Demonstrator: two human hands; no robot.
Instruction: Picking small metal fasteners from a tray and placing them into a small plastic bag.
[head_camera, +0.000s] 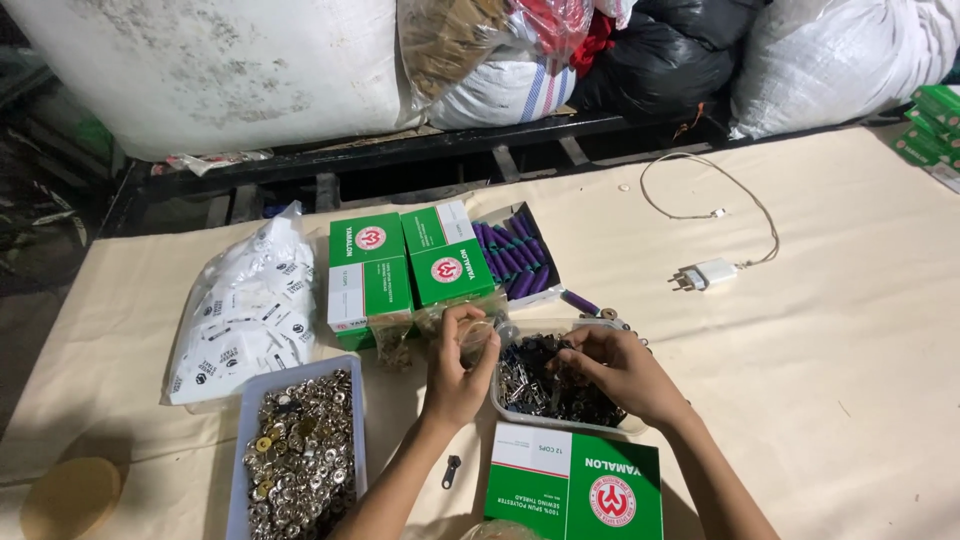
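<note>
Cream cloth covers the table (850, 330); big sacks (200, 60) fill the top of the frame. Green boxes (410, 265) crowd upper centre, a button tray (300, 450) lower left. At centre, the left hand (458, 370) has its grip closed on a small clear bag (478, 338); the right hand (620, 372) pinches into the tray of dark metal pieces (550, 385), and I cannot tell what it has. Pieces could spill if the bag slips
</note>
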